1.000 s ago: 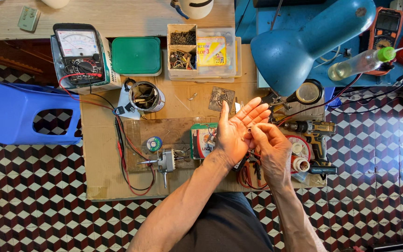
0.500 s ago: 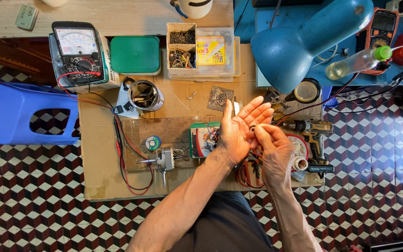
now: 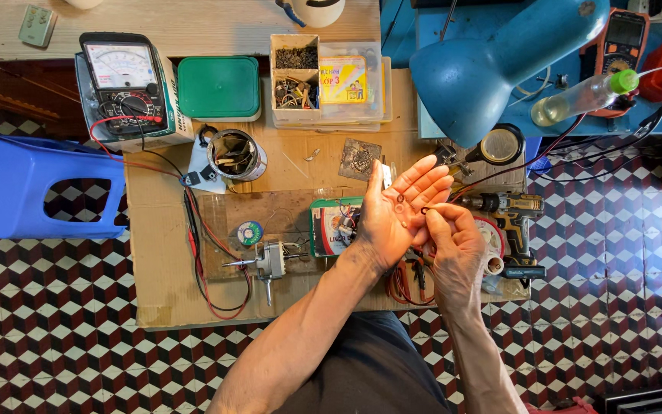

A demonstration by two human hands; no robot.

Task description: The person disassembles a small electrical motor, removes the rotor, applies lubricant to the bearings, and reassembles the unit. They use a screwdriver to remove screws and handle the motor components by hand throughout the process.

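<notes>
My left hand is held palm up over the low cardboard-topped table, fingers spread, with a few small dark rings lying on the palm. My right hand is beside it, its thumb and forefinger pinching one small dark ring at the edge of the left palm. Below the hands lie red-handled pliers. A small printed box sits just left of the left wrist.
An analogue multimeter with red and black leads stands at the back left, then a green case, a metal tin and a parts box. A blue lamp shade, cordless drill and blue plastic stool surround the table.
My right fingers have moved slightly up to the edge of the left palm and pinch a ring there. The left hand stays open, palm up.
</notes>
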